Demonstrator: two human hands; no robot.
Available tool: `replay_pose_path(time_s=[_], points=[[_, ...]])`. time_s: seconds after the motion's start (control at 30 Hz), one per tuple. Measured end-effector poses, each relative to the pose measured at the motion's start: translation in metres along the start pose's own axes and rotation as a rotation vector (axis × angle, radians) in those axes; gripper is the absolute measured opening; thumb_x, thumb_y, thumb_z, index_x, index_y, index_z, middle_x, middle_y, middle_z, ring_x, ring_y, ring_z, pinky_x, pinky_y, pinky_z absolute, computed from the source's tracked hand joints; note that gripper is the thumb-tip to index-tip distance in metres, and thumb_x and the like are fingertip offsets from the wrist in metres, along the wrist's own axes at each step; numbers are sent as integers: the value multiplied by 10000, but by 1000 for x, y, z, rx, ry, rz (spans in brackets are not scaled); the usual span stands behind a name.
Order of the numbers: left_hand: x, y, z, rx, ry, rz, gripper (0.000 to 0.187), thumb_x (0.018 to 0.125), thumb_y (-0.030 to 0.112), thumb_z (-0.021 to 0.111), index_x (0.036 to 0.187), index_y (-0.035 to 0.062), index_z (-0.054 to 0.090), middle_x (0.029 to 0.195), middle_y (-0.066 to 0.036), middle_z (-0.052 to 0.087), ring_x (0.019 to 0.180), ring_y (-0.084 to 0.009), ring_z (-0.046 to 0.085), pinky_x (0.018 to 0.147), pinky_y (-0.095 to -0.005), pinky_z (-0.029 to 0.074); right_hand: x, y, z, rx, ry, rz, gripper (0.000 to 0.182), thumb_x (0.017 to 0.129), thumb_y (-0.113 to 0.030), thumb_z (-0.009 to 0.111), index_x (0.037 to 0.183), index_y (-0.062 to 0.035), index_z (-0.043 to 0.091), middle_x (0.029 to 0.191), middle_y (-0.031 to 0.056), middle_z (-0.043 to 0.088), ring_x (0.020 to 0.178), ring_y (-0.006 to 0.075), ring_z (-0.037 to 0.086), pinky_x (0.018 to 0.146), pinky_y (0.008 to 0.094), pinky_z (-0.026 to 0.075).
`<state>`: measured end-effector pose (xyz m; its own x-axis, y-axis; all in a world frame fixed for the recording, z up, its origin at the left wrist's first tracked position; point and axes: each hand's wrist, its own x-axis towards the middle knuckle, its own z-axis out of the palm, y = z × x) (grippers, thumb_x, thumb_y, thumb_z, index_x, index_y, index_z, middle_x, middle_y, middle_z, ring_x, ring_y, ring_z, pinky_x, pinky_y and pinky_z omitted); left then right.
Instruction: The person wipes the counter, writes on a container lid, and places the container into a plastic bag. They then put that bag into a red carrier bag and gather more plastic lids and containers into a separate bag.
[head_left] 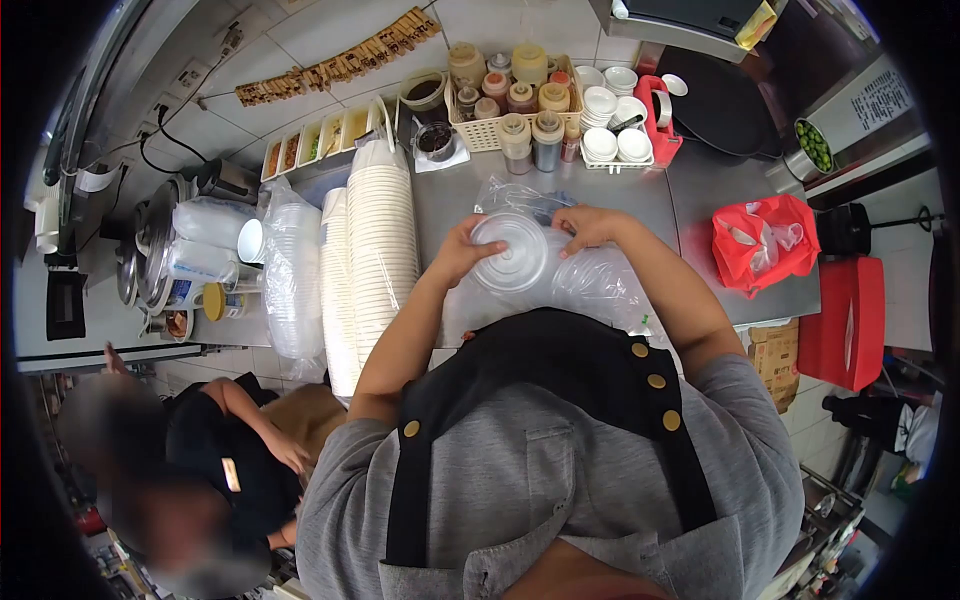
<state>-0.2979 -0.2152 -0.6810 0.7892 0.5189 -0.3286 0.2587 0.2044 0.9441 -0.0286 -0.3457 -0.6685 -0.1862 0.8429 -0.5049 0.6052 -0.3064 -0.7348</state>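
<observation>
Over the steel counter, my left hand [460, 252] grips a round clear plastic lid [516, 264], its thumb lying across the top and its fingers around the far edge. Just right of the lid, my right hand [594, 227] has its fingers closed on the clear plastic bag [612, 288]. More round clear lids show through this bag, which lies on the counter in front of my apron. Crumpled film from the bag spreads out behind both hands.
Tall stacks of paper cups [382, 230] and bagged plastic containers [290, 270] stand at left. Behind are a basket of sauce bottles [490, 132] and small white dishes [600, 103]. A red bag [765, 245] sits right. Another person [225, 440] is at lower left.
</observation>
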Motion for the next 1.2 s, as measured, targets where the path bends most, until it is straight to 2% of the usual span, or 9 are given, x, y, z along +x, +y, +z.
replay_pose_path(time_s=[0.1, 0.17, 0.3, 0.47, 0.8, 0.9, 0.93, 1.07, 1.2], points=[[-10, -9, -29, -200, 197, 67, 449, 820, 7, 776, 1216, 64, 571, 1074, -58, 692, 979, -163, 665, 868, -320, 561, -12, 8, -3, -93, 57, -7, 499, 741, -214, 819, 1123, -30, 555, 986, 81, 632, 923, 186, 602, 857, 292, 485], [-11, -16, -54, -301, 339, 161, 439, 804, -1, 787, 1182, 47, 569, 1077, -67, 682, 958, -163, 661, 854, -312, 562, -13, 26, 5, 368, 220, 37, 436, 794, -151, 775, 1125, -51, 509, 970, 44, 601, 946, 158, 594, 852, 283, 481], [-26, 17, -62, -457, 411, 184, 465, 821, -19, 762, 1224, 45, 537, 1099, -91, 674, 990, -184, 662, 878, -326, 559, -1, 50, 9, 692, 488, -160, 491, 823, -95, 734, 1235, -57, 470, 1086, 79, 619, 974, 162, 601, 826, 281, 486], [-18, 44, -49, -592, 498, 399, 507, 845, -3, 747, 1291, 45, 509, 1172, -106, 650, 1065, -197, 642, 932, -345, 546, -4, 5, -3, 717, 910, -363, 455, 861, -10, 660, 1270, -2, 461, 1196, 104, 594, 1117, 167, 564, 991, 298, 433], [-40, 70, 22, -647, 103, 67, 525, 874, 43, 704, 1344, 91, 477, 1254, -111, 597, 1138, -222, 607, 954, -385, 537, -37, -84, 42, 776, 661, -346, 415, 966, -130, 523, 1367, -34, 482, 1283, 79, 561, 1186, 162, 504, 1034, 297, 383], [-57, 55, 32, -659, -36, -66, 562, 885, 97, 687, 1395, 125, 453, 1321, -121, 546, 1180, -247, 578, 973, -408, 525, -50, -81, 65, 741, 576, -236, 507, 1063, -432, 405, 1406, -65, 472, 1387, 114, 496, 1258, 200, 469, 1088, 313, 349], [-60, 49, 35, -617, -100, -79, 581, 895, 126, 673, 1424, 143, 433, 1353, -125, 519, 1202, -259, 561, 986, -419, 516, -56, -82, 68, 764, 519, -216, 665, 1034, -589, 332, 1464, -90, 417, 1447, 120, 449, 1328, 231, 424, 1114, 335, 332], [-63, 40, 35, -742, -81, -144, 602, 912, 157, 657, 1458, 163, 404, 1378, -122, 502, 1221, -265, 545, 1005, -419, 502, -71, -91, 73, 1065, 422, -199, 675, 1035, -564, 368, 1477, -54, 397, 1468, 165, 411, 1378, 270, 365, 1149, 369, 277], [-62, 44, 41, -701, 5, -97, 530, 961, 166, 605, 1453, 158, 409, 1391, -103, 496, 1254, -257, 518, 1015, -414, 489, -73, -90, 74, 693, 462, -214, 785, 981, -620, 441, 1545, -104, 264, 1555, 156, 282, 1406, 305, 357, 1113, 385, 354]])
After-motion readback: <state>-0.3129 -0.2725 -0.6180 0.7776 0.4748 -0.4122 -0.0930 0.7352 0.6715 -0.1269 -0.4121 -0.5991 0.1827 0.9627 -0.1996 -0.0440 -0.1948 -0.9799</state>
